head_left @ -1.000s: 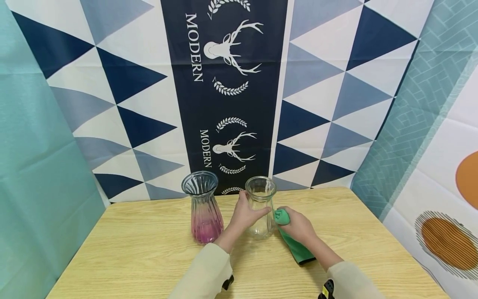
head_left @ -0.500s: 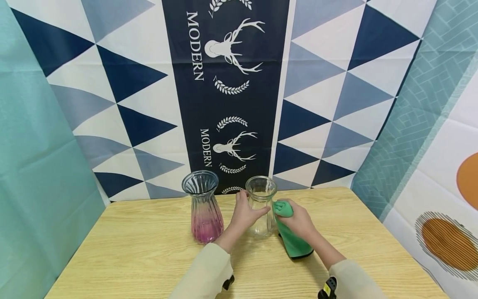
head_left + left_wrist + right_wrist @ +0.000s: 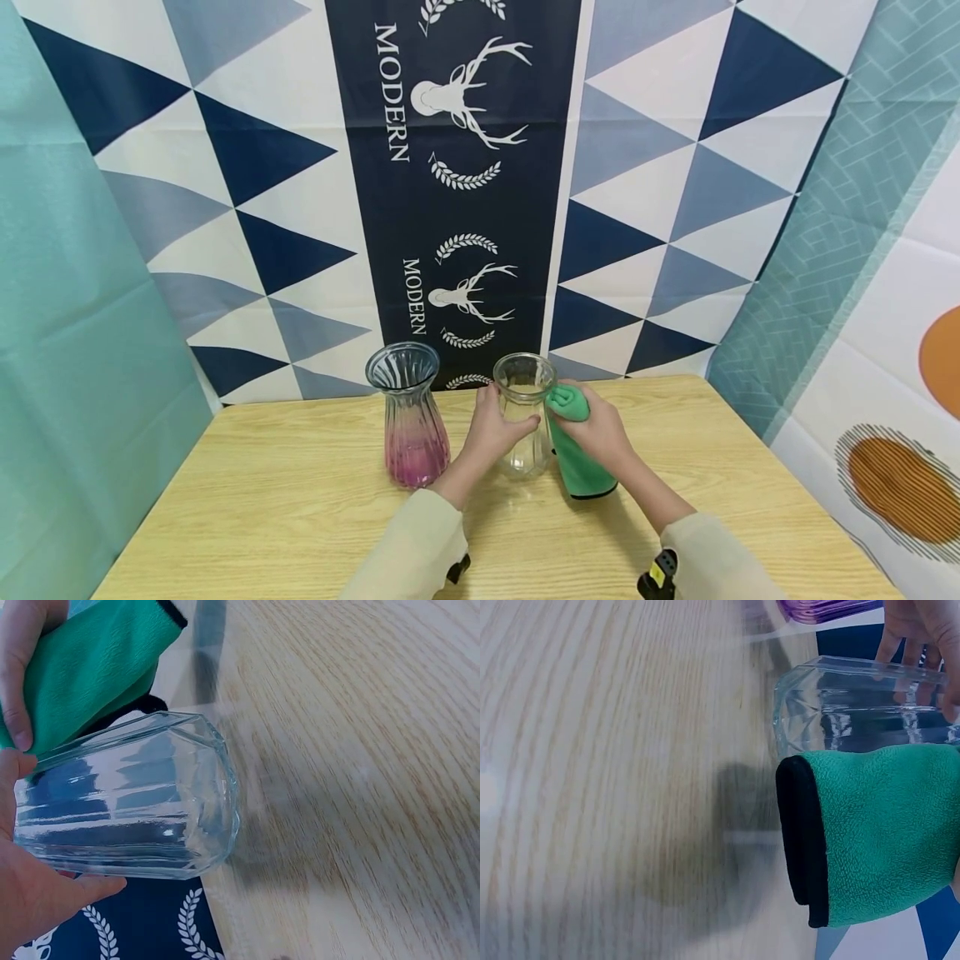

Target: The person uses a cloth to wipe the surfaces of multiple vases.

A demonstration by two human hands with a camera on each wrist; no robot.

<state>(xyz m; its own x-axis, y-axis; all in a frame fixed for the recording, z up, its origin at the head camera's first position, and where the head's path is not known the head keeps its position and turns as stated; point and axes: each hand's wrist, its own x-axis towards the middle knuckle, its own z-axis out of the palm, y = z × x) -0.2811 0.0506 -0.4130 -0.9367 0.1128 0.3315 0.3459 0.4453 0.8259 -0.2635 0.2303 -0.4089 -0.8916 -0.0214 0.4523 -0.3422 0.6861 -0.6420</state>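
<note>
A clear glass vase (image 3: 525, 454) with a flared rim stands upright near the back of the table. My left hand (image 3: 489, 429) grips its left side, thumb across the front and fingers behind. In my right hand (image 3: 602, 427) is a folded green cloth (image 3: 581, 467) with black edging, bunched at the top and hanging down at the vase's right side. The bunched part is right at the vase's neck, just below the rim. In the right wrist view, the green cloth (image 3: 885, 832) overlaps the faceted lower part of the vase (image 3: 840, 712).
A ribbed vase (image 3: 412, 417), blue-grey above and pink below, stands just left of my left hand. The light wooden table (image 3: 300, 483) ends at a patterned backdrop (image 3: 457, 208) close behind both vases. Hanging teal fabric (image 3: 90, 375) borders the left side.
My right hand has moved the green cloth upward along the vase's right side, from mid-body to the neck, and its hanging end has swung left. My left hand keeps its grip.
</note>
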